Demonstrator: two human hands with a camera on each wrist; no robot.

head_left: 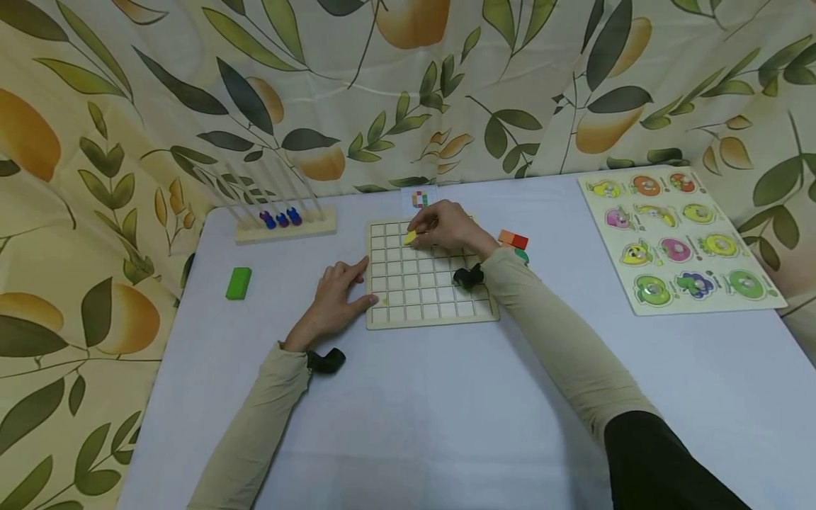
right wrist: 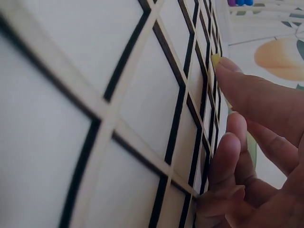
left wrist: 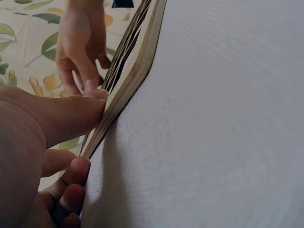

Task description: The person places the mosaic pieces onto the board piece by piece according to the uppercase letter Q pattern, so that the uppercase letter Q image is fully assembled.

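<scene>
My right hand (head_left: 448, 225) pinches a small yellow block (head_left: 410, 237) over the upper part of a wooden grid board (head_left: 433, 326). A yellow corner (right wrist: 216, 60) shows at the thumb tip in the right wrist view; the fingers cover the rest. My left hand (head_left: 333, 296) rests against the board's left edge, its thumb and fingertips touching the rim (left wrist: 128, 90). Above the board lies a small card (head_left: 419, 199) with a coloured square pattern. To the right of the board, partly behind my right wrist, are orange-and-red blocks (head_left: 513, 239) and a green piece (head_left: 523, 256).
A green block (head_left: 239, 283) lies at the left of the white table. Behind it stands a wooden bead rack (head_left: 287, 230) with upright rods and several blue and purple beads. On the right is a fruit puzzle board (head_left: 688, 241). A leaf-patterned cloth (head_left: 408, 106) hangs behind.
</scene>
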